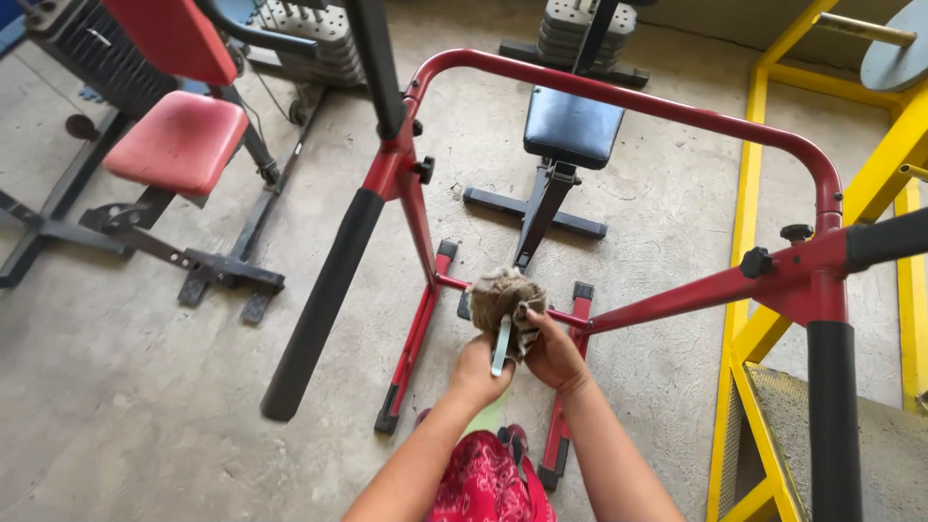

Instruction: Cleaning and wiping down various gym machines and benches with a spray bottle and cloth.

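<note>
Rag (505, 302), a crumpled grey-brown cloth, sits bunched between our two hands just in front of the low crossbar of the red dip station (619, 97). We grip it from below with our left hand (477, 372), whose fingers are curled together around the cloth's lower folds and around a slim pale-green object (501, 345) that stands upright against the cloth; we cannot tell what that object is. Our right hand (555, 356) closes on the rag from the other side, thumb pressed across the fabric and the other fingers tucked behind it, out of view. Both hands touch each other at the knuckles. Beyond the dip station stands a bench with a dark blue seat (573, 127), and to the station's left a machine with a red padded seat (178, 141). To the station's right runs a yellow steel frame (746, 193). Black foam handles (324, 300) slant down from the station's upper arms.
</note>
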